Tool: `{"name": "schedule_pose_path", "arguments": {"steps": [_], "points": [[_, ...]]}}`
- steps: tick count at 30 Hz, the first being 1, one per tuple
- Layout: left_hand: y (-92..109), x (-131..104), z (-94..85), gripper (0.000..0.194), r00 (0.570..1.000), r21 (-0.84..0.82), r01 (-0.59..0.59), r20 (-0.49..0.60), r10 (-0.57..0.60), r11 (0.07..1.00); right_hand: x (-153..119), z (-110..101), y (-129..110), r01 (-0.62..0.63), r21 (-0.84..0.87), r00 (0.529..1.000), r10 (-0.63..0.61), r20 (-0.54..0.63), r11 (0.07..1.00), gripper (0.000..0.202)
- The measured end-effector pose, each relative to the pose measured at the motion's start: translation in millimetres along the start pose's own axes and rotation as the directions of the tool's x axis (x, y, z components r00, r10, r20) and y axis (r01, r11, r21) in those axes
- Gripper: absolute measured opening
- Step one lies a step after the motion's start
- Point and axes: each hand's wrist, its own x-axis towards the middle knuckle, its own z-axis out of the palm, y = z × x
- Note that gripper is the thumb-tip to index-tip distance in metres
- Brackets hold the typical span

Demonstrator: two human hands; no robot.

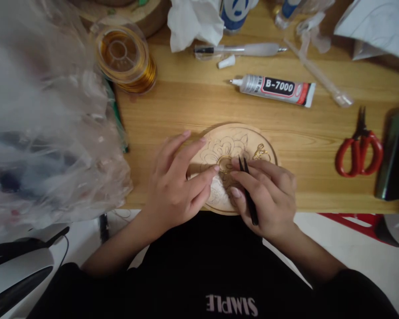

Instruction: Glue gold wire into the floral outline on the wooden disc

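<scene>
A round wooden disc (216, 137) with a pencilled flower drawing lies at the table's front edge. Gold wire (260, 153) follows part of the drawing at its right side, and a gold wire ring (219, 161) sits near the middle. My left hand (176, 186) rests over the disc's left part, fingers spread, one fingertip at the ring. In my right hand (272, 190) is a pair of black tweezers (250, 201), held with the tips pointing away from me. The right fingertips also reach the ring, and the hand hides the disc's lower right.
Behind the disc lie a B-7000 glue tube (275, 90), its white cap (226, 62) and a pen (249, 49). A gold wire spool (124, 57) stands back left, beside a clear plastic bag (69, 133). Red-handled pliers (359, 153) and a dark box (395, 155) are right.
</scene>
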Motion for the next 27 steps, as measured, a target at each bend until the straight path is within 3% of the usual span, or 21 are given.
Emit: {"name": "schedule_pose_path", "arguments": {"steps": [7,27], "points": [[-1.2,-1.2,1.3,0.028,1.0,-0.049,0.001,0.006,-0.001,0.999,10.5,-5.4,7.4,-0.031,0.131,1.0,0.03,0.006,0.991,0.02],[5.8,15.4,-1.6,0.012,0.989,-0.121,0.118,0.103,-0.106,0.986,23.7,-6.2,25.5,-0.054,0.379,0.998,0.057,0.004,0.924,0.021]]}}
